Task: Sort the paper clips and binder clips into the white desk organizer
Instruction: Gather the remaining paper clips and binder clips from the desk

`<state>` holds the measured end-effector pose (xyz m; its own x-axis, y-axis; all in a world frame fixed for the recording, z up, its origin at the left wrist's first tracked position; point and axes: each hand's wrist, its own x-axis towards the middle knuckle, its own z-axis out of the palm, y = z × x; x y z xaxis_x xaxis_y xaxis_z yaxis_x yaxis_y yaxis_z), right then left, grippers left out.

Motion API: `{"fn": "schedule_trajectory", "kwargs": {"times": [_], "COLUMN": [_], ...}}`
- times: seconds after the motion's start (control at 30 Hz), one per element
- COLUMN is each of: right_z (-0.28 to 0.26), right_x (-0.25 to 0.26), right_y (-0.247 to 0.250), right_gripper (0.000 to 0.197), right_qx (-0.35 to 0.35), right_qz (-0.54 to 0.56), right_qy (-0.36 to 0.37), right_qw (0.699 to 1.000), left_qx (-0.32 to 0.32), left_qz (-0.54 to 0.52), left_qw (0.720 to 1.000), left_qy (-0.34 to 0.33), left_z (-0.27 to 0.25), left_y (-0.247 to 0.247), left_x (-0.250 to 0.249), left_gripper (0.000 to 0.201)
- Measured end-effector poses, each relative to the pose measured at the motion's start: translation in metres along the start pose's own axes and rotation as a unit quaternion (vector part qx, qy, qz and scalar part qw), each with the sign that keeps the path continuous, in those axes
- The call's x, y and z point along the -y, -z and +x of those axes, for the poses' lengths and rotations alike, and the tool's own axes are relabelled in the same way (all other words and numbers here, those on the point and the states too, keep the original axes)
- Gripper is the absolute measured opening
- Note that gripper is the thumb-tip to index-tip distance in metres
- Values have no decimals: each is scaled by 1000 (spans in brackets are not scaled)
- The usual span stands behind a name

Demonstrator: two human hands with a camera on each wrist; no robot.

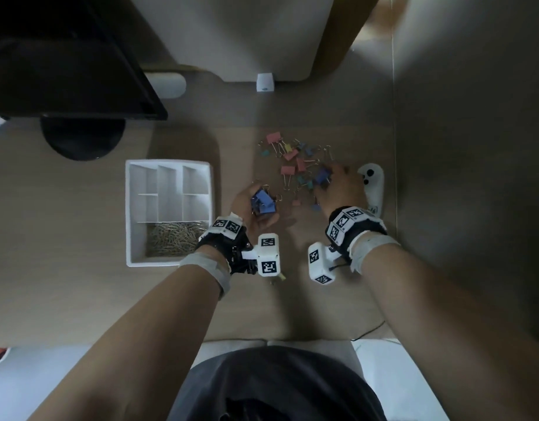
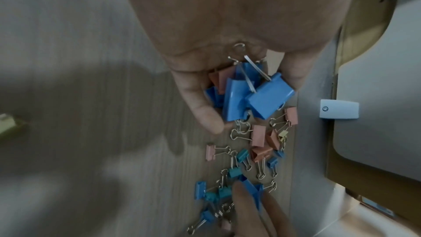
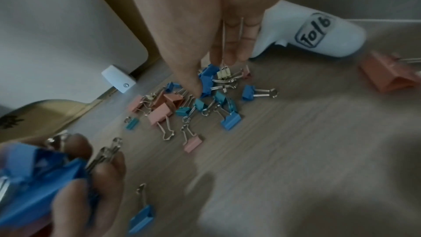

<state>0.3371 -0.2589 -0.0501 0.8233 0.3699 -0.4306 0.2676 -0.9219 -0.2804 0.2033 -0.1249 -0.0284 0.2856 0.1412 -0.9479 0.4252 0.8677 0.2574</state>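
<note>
Counter (image 1: pixel 79 299) carries white desk organizer (image 1: pixel 131 208), paper clips (image 1: pixel 174 238) in its near compartment. Loose binder clips (image 1: pixel 292 165) lie right of it. Left hand (image 1: pixel 247 208), grip cupped round blue binder clips (image 1: pixel 263 202). Right hand (image 1: pixel 341 189) pinches large blue clip (image 3: pixel 208 80); advise lifting clear of tangled wire handles before transferring.
</note>
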Motion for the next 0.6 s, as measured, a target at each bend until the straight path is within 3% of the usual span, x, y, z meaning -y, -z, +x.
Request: {"fn": "schedule_trajectory", "kwargs": {"times": [0.1, 0.2, 0.37, 0.47, 0.53, 0.6], "right_z": [9, 9, 4, -8, -18, -25], "right_x": [-1, 0, 8, 28, 42, 49], "right_y": [-9, -13, -4, 2, 4, 3], "right_gripper": [41, 30, 29, 30, 32, 35], "right_qx": [-17, -32, -6, 45, 105, 129], "right_qz": [-49, -51, 47, 179, 228, 187], "right_qy": [19, 28, 23, 42, 100, 171], "right_qw": [998, 998, 999, 982, 963, 959], "left_qx": [-29, -15, -10, -12, -14, 19], "left_qz": [17, 23, 5, -13, -47, -84], "left_qw": [999, 999, 1000, 1000, 999, 996], "left_qy": [9, 24, 27, 7, -6, -1], "left_z": [10, 15, 19, 21, 18, 14], "left_y": [1, -3, -7, -12, -14, -16], "left_x": [-5, -7, -10, -8, -6, -8], "left_gripper": [23, 24, 26, 25, 27, 35]}}
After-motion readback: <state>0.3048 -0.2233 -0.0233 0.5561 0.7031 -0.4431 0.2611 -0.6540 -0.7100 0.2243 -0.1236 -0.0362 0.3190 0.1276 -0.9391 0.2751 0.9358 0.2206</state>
